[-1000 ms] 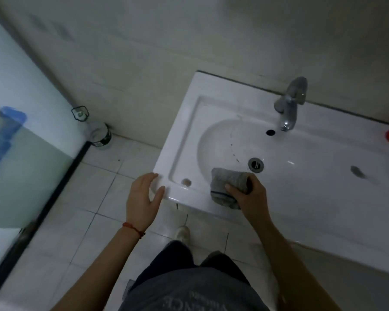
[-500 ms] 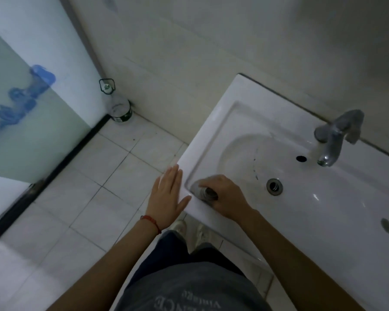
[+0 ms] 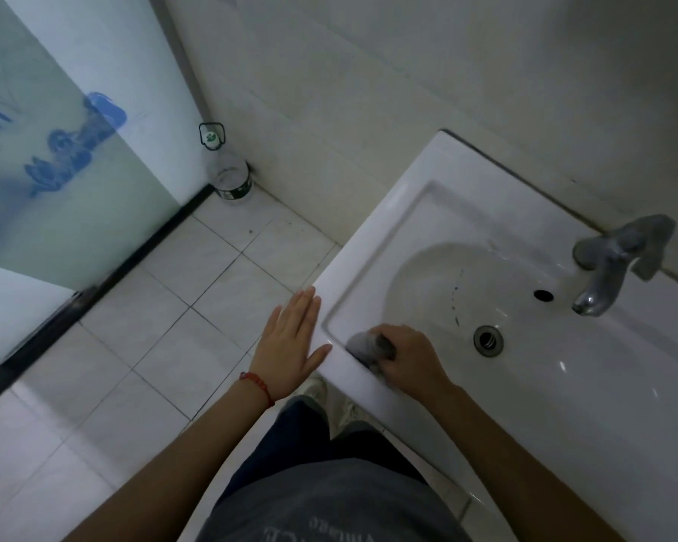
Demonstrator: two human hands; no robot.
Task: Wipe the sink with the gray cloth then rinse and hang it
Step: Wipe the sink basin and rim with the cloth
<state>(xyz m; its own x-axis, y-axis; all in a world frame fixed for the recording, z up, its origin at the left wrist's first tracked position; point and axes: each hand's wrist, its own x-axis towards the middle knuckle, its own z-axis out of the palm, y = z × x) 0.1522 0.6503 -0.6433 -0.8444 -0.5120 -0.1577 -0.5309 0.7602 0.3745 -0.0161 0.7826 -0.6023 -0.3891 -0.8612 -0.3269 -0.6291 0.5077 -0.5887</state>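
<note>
Wiping: the person's right hand (image 3: 410, 361) presses a bunched gray cloth (image 3: 365, 346) into the near left corner of the white ceramic rectangular sink (image 3: 419, 213).
Right-hand fingers: curled down over the cloth and closed around it, knuckles up; only a blurred lump of cloth shows past the fingertips.
Cloth position: on the flat ledge inside the raised rim, just left of the round basin, touching the inner edge of the front rim.
Left hand (image 3: 290, 346): flat and palm down beside the sink's outer left edge, fingers straight and held close together, thumb angled out and touching the front corner of the rim.
Wrist: a red braided string bracelet (image 3: 258, 386) circles the left wrist.
Basin: a round metal drain (image 3: 488, 340) sits at the bottom, right of the cloth and apart from it; dark specks run down the basin wall.
Faucet: a gray metal tap (image 3: 615, 264) stands at the back edge, spout over the basin.
Floor: a clear plastic jug with a green label (image 3: 230, 174) stands in the corner by the frosted glass panel (image 3: 55, 158).
</note>
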